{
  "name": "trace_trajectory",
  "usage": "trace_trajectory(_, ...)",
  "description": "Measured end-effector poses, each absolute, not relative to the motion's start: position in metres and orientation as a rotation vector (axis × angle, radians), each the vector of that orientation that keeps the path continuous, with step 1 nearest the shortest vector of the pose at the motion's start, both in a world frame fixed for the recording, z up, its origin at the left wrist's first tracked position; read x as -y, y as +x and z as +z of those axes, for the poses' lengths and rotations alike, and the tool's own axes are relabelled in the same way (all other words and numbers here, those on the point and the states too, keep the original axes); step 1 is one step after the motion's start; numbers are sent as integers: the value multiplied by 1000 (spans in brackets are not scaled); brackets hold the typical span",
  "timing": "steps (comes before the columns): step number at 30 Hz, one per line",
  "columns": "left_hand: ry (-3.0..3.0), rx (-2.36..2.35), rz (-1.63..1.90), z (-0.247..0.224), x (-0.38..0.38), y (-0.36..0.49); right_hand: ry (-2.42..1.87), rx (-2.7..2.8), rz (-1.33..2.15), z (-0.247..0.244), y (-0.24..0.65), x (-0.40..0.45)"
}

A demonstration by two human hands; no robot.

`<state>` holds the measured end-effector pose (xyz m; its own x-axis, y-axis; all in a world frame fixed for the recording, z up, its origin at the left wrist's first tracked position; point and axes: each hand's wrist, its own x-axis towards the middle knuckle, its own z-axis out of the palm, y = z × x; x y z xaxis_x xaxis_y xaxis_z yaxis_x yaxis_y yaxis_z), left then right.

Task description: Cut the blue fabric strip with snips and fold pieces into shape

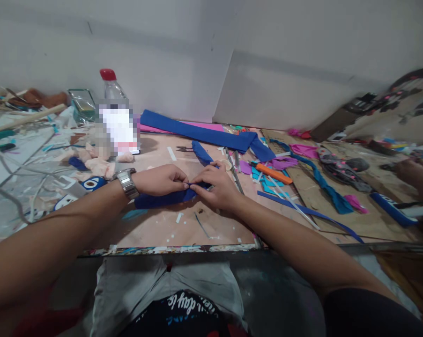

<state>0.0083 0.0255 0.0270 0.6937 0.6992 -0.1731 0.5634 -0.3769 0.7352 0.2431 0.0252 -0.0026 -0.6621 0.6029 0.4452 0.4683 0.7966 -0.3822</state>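
A dark blue fabric strip lies low over the table, pinched by both hands at its middle. My left hand, with a metal watch on the wrist, is closed with thumb and forefinger pressed on the cloth. Close beside it, my right hand pinches the same strip, the fingertips of the two hands almost touching. Beyond the right fingers, a blue cloth end sticks up; whether it belongs to the same strip I cannot tell. Small thread snips lie just behind the hands.
Behind are a wide blue fabric band, a propped phone and a red-capped bottle. An orange cutter and a thin blue strip lie rightward. At far right, another person's hand is near a blue-and-white tube.
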Motion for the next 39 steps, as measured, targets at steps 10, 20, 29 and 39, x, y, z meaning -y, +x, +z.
trace_trajectory(10,1711,-949,250,24,-25,8,-750,2399,299,3,244,-22)
trace_trajectory(20,1697,-1004,252,23,-24,10,-786,2390,280,-2,243,-24)
trace_trajectory(29,2097,-1121,311,30,-21,14,-863,2321,278,-5,241,-25)
trace_trajectory(39,2540,-1276,378,34,-3,27,-929,2296,403,-4,243,-25)
